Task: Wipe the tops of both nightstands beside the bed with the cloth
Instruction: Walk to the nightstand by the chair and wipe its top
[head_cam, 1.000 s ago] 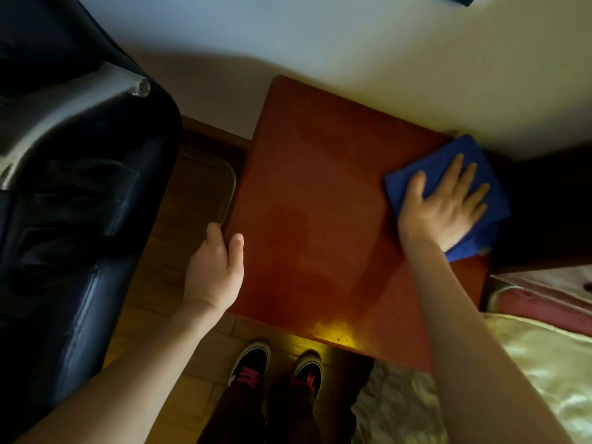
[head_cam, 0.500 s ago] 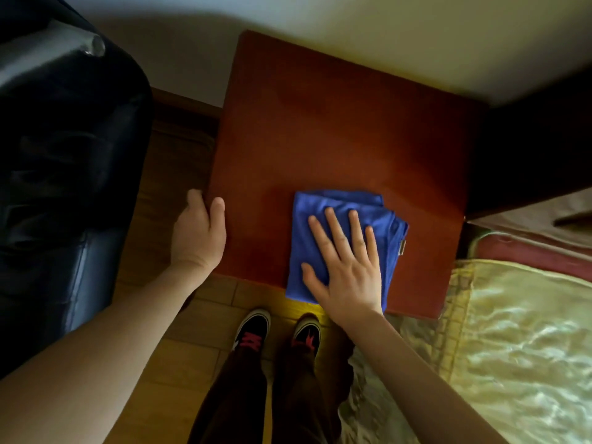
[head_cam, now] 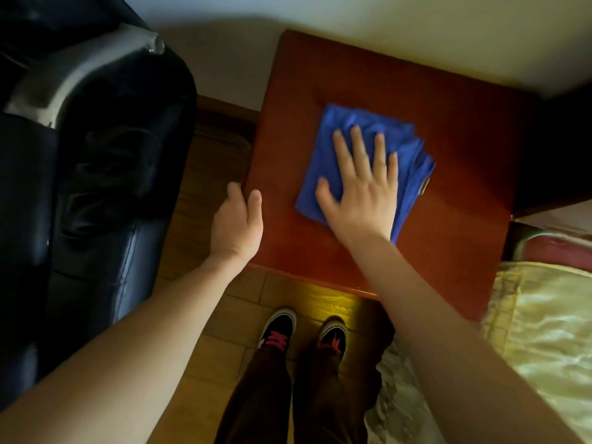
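Standing against pale wall (head_cam: 416,33), reddish nightstand (head_cam: 455,149) bears cloth (head_cam: 323,161).

The folded blue microfibre cloth (head_cam: 362,161) under the flat right hand (head_cam: 358,190) is now farther toward 12 o'clock on the red-brown wooden nightstand top (head_cam: 464,174), away from its front edge where it lay half a second ago.

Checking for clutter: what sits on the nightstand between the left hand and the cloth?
Nothing: the head view shows bare wood of the nightstand between the left hand at its edge and the cloth.
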`<action>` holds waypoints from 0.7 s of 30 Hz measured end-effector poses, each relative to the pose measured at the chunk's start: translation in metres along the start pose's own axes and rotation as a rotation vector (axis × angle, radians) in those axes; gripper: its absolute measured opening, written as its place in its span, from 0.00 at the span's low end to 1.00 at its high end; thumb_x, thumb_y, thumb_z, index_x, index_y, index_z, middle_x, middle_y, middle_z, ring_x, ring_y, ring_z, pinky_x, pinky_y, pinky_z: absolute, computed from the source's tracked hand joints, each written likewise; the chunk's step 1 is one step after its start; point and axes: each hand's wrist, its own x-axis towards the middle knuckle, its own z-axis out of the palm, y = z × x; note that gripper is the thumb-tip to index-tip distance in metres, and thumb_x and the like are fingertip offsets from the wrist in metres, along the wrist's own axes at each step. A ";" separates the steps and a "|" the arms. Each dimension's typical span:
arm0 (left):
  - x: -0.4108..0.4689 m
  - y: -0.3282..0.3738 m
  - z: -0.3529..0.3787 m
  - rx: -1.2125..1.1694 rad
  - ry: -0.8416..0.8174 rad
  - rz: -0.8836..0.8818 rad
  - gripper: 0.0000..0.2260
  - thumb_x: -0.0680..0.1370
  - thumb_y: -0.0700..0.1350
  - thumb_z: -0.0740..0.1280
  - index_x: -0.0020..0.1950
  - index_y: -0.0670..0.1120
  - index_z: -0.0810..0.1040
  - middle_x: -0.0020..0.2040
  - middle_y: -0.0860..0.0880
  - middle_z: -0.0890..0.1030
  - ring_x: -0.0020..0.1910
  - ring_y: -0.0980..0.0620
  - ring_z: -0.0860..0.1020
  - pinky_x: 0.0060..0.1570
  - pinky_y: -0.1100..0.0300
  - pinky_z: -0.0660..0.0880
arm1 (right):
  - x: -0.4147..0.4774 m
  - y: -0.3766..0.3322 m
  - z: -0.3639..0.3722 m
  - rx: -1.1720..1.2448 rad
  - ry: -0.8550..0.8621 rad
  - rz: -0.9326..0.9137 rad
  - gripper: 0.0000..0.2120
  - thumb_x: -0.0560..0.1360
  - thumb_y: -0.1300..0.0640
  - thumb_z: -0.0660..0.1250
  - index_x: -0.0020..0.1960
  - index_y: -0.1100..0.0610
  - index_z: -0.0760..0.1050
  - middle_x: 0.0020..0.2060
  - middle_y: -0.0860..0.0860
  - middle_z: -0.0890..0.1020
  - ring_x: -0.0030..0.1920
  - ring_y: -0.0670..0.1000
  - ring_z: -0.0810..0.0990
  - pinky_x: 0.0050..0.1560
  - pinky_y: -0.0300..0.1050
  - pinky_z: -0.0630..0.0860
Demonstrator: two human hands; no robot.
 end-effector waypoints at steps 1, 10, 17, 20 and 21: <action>0.000 0.001 -0.001 -0.011 -0.003 -0.001 0.17 0.82 0.56 0.50 0.57 0.44 0.68 0.44 0.48 0.78 0.36 0.48 0.78 0.32 0.58 0.71 | -0.030 -0.002 0.002 -0.004 -0.024 -0.054 0.34 0.75 0.39 0.55 0.78 0.46 0.52 0.78 0.49 0.57 0.78 0.58 0.49 0.76 0.59 0.48; 0.002 -0.001 -0.003 -0.080 -0.016 0.003 0.16 0.82 0.53 0.53 0.59 0.41 0.69 0.49 0.41 0.81 0.45 0.39 0.80 0.41 0.49 0.76 | -0.066 -0.002 0.016 -0.087 -0.102 -0.348 0.34 0.75 0.37 0.55 0.78 0.45 0.51 0.78 0.47 0.55 0.79 0.56 0.48 0.77 0.57 0.46; 0.004 -0.007 -0.004 -0.199 -0.051 -0.004 0.15 0.80 0.54 0.53 0.55 0.43 0.68 0.42 0.43 0.78 0.38 0.41 0.78 0.34 0.51 0.71 | 0.059 -0.042 0.011 -0.110 -0.082 -0.485 0.32 0.76 0.36 0.51 0.78 0.44 0.53 0.78 0.48 0.57 0.78 0.57 0.50 0.77 0.57 0.47; 0.004 -0.008 -0.003 -0.181 -0.040 0.002 0.15 0.81 0.54 0.54 0.58 0.44 0.68 0.42 0.44 0.78 0.38 0.43 0.76 0.35 0.53 0.69 | 0.095 -0.048 0.007 -0.142 -0.098 -0.508 0.31 0.76 0.36 0.49 0.78 0.42 0.52 0.78 0.47 0.56 0.78 0.57 0.50 0.77 0.57 0.47; 0.004 -0.008 -0.002 -0.180 -0.033 0.002 0.15 0.81 0.54 0.54 0.57 0.44 0.68 0.43 0.44 0.78 0.38 0.44 0.76 0.36 0.53 0.69 | 0.097 -0.048 0.007 -0.142 -0.096 -0.502 0.31 0.76 0.36 0.49 0.78 0.42 0.52 0.78 0.47 0.56 0.78 0.57 0.50 0.77 0.57 0.46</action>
